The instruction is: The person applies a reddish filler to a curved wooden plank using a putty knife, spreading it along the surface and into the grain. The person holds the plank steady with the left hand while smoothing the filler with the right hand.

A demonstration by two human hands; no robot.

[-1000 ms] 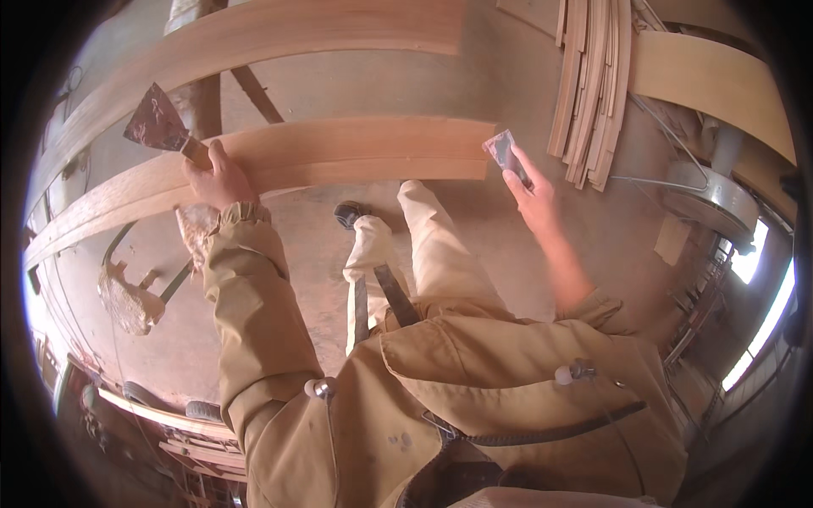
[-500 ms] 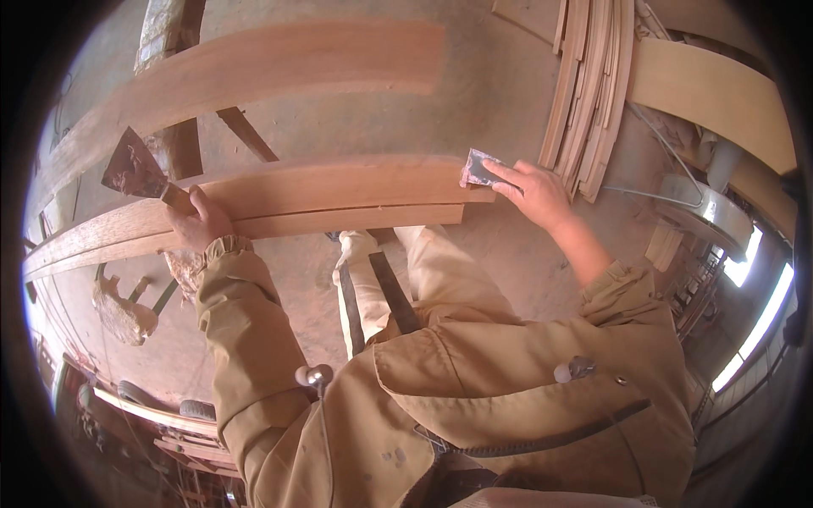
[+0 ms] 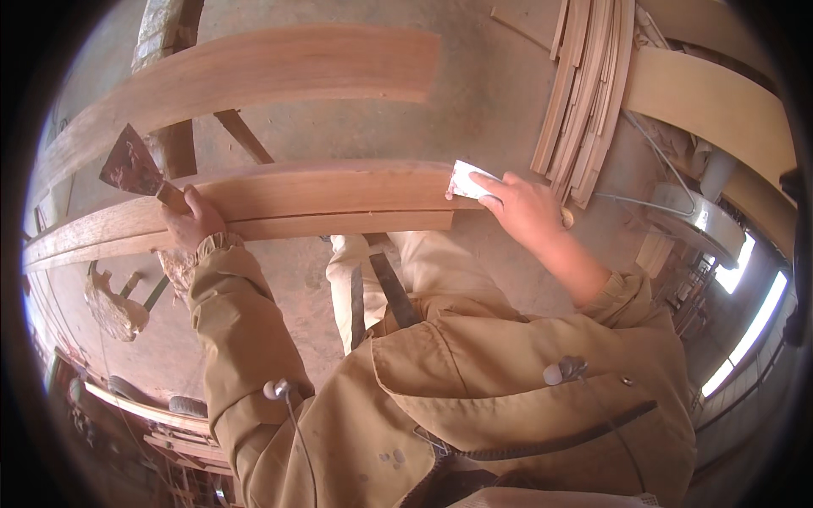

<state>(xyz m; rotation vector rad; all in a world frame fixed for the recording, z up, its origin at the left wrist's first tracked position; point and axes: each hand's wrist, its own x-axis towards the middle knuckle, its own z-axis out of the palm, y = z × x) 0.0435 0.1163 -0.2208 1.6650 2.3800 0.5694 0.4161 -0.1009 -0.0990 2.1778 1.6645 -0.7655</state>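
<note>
2 hands (image 3: 193, 224) (image 3: 525, 206) on plank (image 3: 322, 196); left grips scraper (image 3: 135, 173), probably.

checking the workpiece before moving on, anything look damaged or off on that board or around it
Nothing looks broken. The near curved board shows a pale smear by its right end, where the right hand presses a small pale pad. The putty knife in the left hand has a crusted, stained blade. Dust covers the floor.
</note>
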